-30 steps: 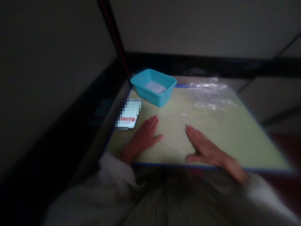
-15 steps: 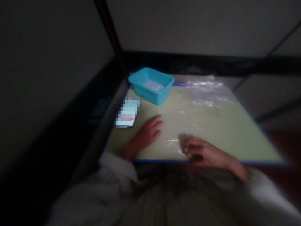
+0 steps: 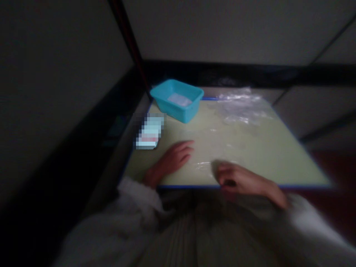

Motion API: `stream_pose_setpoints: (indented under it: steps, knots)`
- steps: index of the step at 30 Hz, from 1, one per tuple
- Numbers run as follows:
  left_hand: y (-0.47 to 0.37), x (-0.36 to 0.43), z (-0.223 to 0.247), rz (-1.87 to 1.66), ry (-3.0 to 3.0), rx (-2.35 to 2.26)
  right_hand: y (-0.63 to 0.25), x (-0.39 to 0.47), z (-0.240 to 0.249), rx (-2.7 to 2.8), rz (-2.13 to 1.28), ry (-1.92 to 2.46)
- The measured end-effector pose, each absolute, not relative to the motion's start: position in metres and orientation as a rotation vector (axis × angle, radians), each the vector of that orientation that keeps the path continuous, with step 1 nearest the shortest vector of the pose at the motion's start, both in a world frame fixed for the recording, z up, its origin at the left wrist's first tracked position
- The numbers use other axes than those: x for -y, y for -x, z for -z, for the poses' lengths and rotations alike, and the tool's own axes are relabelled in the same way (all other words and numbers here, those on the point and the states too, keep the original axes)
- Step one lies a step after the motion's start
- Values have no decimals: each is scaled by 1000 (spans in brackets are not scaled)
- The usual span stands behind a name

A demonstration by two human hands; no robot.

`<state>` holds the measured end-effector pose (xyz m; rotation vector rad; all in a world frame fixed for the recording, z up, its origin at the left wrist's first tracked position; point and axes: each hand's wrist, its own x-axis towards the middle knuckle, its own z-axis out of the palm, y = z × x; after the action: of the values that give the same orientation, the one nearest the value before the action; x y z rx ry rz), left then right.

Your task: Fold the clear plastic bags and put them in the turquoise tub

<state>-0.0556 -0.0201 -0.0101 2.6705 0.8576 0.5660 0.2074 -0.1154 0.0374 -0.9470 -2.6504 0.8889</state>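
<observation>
A clear, thin plastic bag or sheet (image 3: 214, 142) lies flat on the pale yellow-green tabletop (image 3: 278, 155), visible mostly by its glints. My left hand (image 3: 176, 157) rests at its left side, fingers stretched out and pointing right, holding nothing. Near the front edge, my right hand (image 3: 240, 180) is closed, its fingers curled in at the lower right of the plastic. Whatever those fingers grip, if anything, is hidden and blurred. A lit phone (image 3: 151, 131), its screen pixelated, lies beyond my left hand.
At the back left stands a turquoise plastic basin (image 3: 178, 107) with something whitish (image 3: 179, 99) in it. Crumpled clear plastic (image 3: 240, 107) is heaped at the back right. A blue edge (image 3: 191, 186) rims the table, and a wall (image 3: 222, 33) rises behind it.
My left hand's fingers have drawn slightly toward me and lie closer together. The fingers of my right hand have curled in more. The whole view has shifted a little.
</observation>
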Motion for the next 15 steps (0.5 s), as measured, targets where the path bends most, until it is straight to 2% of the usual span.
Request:
stream_pose_setpoints:
  steps: [15]
  knots:
    - [41,34,7,-682,-2543,-626,-204,110,-40,2605,-1042,829]
